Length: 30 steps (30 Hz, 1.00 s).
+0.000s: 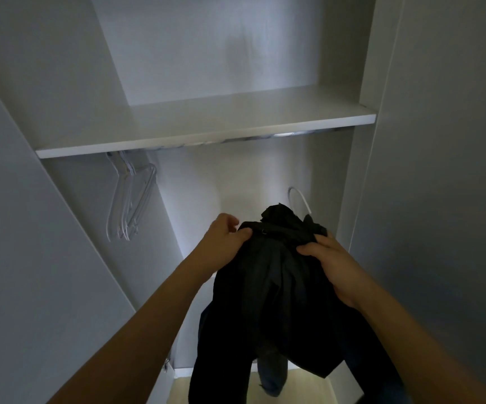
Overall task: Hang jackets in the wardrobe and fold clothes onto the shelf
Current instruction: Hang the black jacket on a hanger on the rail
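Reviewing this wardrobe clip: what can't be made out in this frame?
Head view only:
- Rail: mostly hidden behind the shelf edge.
- White hanger: only its hook shows; the dark jacket covers the rest.
- Spare hangers: overlapped, count unclear.
- Jacket hem: cut off by the bottom edge.

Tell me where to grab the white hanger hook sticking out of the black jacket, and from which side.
Pinch the white hanger hook on its curved wire just above the black jacket collar, coming from the right: the right hand is nearest, and the hook rises bare there.

A home: built-in wardrobe (410, 141) with shelf (206, 123) and hangers (128, 199).
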Each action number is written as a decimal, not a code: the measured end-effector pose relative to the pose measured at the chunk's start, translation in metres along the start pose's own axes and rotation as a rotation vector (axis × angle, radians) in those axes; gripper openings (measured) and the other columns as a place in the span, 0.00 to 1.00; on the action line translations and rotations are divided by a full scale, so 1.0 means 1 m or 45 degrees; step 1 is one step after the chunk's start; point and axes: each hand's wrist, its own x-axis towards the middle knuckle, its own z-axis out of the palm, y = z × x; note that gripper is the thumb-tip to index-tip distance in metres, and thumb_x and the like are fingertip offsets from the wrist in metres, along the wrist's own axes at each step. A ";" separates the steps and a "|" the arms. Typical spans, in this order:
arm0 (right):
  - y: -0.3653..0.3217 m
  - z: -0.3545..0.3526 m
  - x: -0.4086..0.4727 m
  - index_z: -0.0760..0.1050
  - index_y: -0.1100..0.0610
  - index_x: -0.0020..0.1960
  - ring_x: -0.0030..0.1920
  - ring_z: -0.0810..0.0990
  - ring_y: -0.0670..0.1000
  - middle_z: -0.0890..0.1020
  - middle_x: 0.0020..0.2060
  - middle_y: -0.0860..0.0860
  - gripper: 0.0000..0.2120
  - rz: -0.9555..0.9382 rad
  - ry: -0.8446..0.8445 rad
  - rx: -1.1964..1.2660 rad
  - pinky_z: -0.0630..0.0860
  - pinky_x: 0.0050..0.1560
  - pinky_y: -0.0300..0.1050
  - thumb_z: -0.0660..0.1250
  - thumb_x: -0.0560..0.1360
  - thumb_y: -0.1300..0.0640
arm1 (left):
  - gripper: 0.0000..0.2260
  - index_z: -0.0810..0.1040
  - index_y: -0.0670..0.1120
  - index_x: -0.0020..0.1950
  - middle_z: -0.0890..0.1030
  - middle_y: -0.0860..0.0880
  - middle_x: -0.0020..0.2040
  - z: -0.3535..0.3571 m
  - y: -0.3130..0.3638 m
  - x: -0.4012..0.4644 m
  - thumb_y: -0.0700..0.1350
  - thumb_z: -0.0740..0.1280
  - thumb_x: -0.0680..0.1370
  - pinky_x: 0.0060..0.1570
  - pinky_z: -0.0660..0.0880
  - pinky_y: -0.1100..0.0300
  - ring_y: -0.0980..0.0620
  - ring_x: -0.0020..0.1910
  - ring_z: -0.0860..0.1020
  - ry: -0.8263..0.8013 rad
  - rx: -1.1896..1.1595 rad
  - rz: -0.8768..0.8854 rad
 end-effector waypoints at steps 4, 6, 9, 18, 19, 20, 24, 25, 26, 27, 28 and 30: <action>0.003 0.000 0.000 0.82 0.51 0.51 0.61 0.74 0.53 0.70 0.61 0.50 0.09 -0.016 0.008 -0.022 0.69 0.67 0.52 0.67 0.75 0.61 | 0.22 0.77 0.43 0.62 0.81 0.44 0.56 -0.008 -0.004 0.009 0.58 0.64 0.78 0.48 0.76 0.55 0.47 0.50 0.80 -0.281 -0.267 -0.413; 0.005 0.002 0.000 0.83 0.49 0.48 0.60 0.74 0.51 0.71 0.60 0.49 0.10 -0.013 -0.005 -0.030 0.70 0.64 0.49 0.67 0.74 0.61 | 0.18 0.79 0.43 0.61 0.82 0.44 0.55 -0.008 -0.006 0.014 0.54 0.66 0.78 0.54 0.75 0.53 0.47 0.52 0.80 -0.260 -0.490 -0.402; 0.009 0.001 0.001 0.83 0.50 0.46 0.59 0.74 0.50 0.71 0.59 0.49 0.10 -0.005 0.005 -0.067 0.71 0.57 0.45 0.66 0.73 0.62 | 0.12 0.79 0.42 0.61 0.83 0.46 0.56 -0.007 -0.006 0.020 0.46 0.65 0.80 0.55 0.77 0.58 0.48 0.57 0.80 -0.210 -0.750 -0.280; 0.016 -0.007 0.002 0.80 0.59 0.51 0.57 0.74 0.52 0.70 0.58 0.52 0.09 0.009 0.099 -0.170 0.71 0.53 0.46 0.64 0.73 0.61 | 0.09 0.82 0.48 0.57 0.84 0.50 0.52 -0.004 0.008 0.018 0.45 0.65 0.80 0.46 0.78 0.65 0.53 0.52 0.82 -0.145 -0.711 0.031; 0.016 -0.007 0.002 0.79 0.59 0.51 0.57 0.74 0.52 0.70 0.58 0.52 0.09 0.009 0.105 -0.184 0.71 0.53 0.47 0.64 0.73 0.62 | 0.08 0.82 0.49 0.55 0.85 0.51 0.51 -0.004 0.010 0.018 0.48 0.66 0.80 0.46 0.78 0.65 0.54 0.52 0.83 -0.169 -0.670 0.032; 0.016 -0.006 0.001 0.79 0.59 0.51 0.56 0.74 0.53 0.70 0.57 0.52 0.09 0.011 0.114 -0.187 0.72 0.55 0.48 0.63 0.73 0.63 | 0.07 0.83 0.49 0.53 0.85 0.52 0.50 -0.005 0.011 0.018 0.49 0.66 0.79 0.46 0.78 0.66 0.55 0.50 0.83 -0.182 -0.619 0.036; 0.015 -0.003 0.000 0.79 0.58 0.49 0.56 0.74 0.53 0.70 0.57 0.51 0.09 0.023 0.154 -0.162 0.72 0.59 0.50 0.63 0.73 0.65 | 0.04 0.79 0.48 0.47 0.82 0.51 0.43 -0.010 0.012 0.020 0.42 0.65 0.79 0.41 0.76 0.65 0.57 0.42 0.80 -0.251 -0.598 0.077; 0.015 -0.002 0.000 0.79 0.57 0.49 0.56 0.74 0.53 0.70 0.57 0.50 0.09 0.020 0.163 -0.154 0.73 0.57 0.49 0.63 0.73 0.65 | 0.04 0.78 0.47 0.47 0.81 0.50 0.43 -0.010 0.012 0.020 0.41 0.64 0.80 0.42 0.76 0.64 0.56 0.42 0.80 -0.275 -0.630 0.070; 0.016 -0.001 0.000 0.79 0.56 0.48 0.56 0.74 0.52 0.70 0.57 0.50 0.09 0.011 0.174 -0.147 0.73 0.54 0.47 0.63 0.73 0.65 | 0.05 0.78 0.46 0.47 0.81 0.49 0.42 -0.010 0.012 0.019 0.40 0.64 0.80 0.43 0.76 0.63 0.55 0.42 0.79 -0.287 -0.677 0.056; 0.016 0.000 -0.001 0.79 0.56 0.48 0.55 0.74 0.51 0.70 0.57 0.49 0.10 -0.003 0.185 -0.147 0.72 0.50 0.44 0.63 0.73 0.66 | 0.05 0.78 0.45 0.46 0.81 0.49 0.42 -0.009 0.012 0.019 0.39 0.63 0.79 0.43 0.76 0.62 0.53 0.43 0.79 -0.284 -0.737 0.040; 0.017 0.001 -0.001 0.79 0.55 0.48 0.54 0.74 0.50 0.69 0.57 0.48 0.10 -0.018 0.193 -0.153 0.71 0.46 0.41 0.62 0.73 0.66 | 0.05 0.78 0.44 0.46 0.81 0.48 0.41 -0.008 0.013 0.019 0.39 0.63 0.79 0.44 0.76 0.61 0.52 0.44 0.79 -0.270 -0.804 0.018; 0.020 0.001 0.001 0.79 0.51 0.47 0.52 0.74 0.47 0.68 0.57 0.47 0.11 -0.038 0.196 -0.172 0.70 0.43 0.37 0.62 0.74 0.65 | 0.06 0.81 0.42 0.48 0.83 0.47 0.43 -0.007 0.015 0.020 0.43 0.67 0.78 0.48 0.77 0.58 0.49 0.47 0.82 -0.255 -0.914 -0.046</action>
